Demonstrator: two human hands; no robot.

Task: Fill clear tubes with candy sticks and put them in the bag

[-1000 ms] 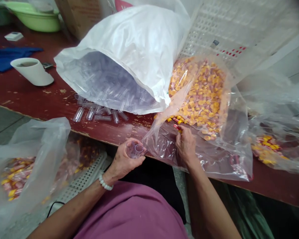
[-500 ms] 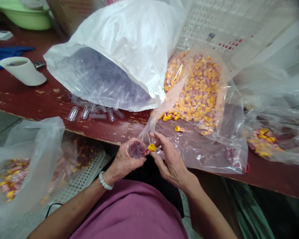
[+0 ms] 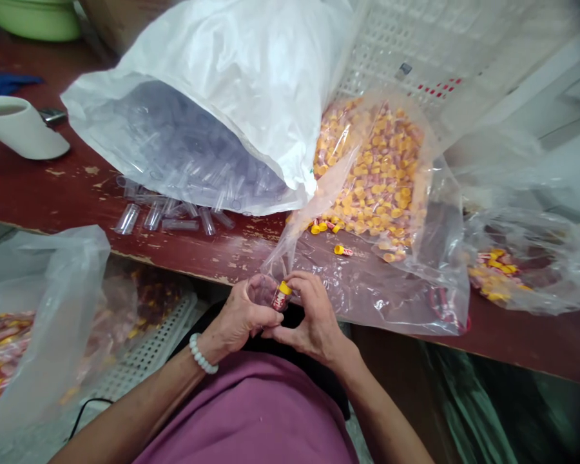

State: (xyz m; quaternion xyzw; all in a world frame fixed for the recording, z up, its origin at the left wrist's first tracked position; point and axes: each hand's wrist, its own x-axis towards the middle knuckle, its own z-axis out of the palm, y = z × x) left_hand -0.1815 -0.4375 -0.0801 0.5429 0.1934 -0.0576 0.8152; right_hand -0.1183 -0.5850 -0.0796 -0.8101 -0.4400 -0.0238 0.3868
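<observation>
My left hand (image 3: 236, 316) grips a couple of clear plastic tubes (image 3: 260, 288) at the table's front edge. My right hand (image 3: 309, 316) pinches a small red piece with a yellow cap (image 3: 282, 296) against the mouth of a tube. Both hands touch in front of my purple shirt. Just behind them lies a clear bag (image 3: 367, 174) full of yellow-capped red pieces, a few spilled near its mouth (image 3: 341, 250). A big white sack (image 3: 212, 96) of clear tubes lies open to the left, with several loose tubes (image 3: 169, 216) on the dark red table (image 3: 53, 193).
A white cup (image 3: 19, 125) stands at the far left, near a blue cloth and a green basin (image 3: 33, 16). A white plastic crate (image 3: 430, 45) leans behind the bags. More clear bags with filled pieces sit at the right (image 3: 522, 270) and lower left (image 3: 33, 322).
My right hand left the bag of capped pieces with one piece and carried it back to the tubes in my left hand. The view shifted slightly downward.
</observation>
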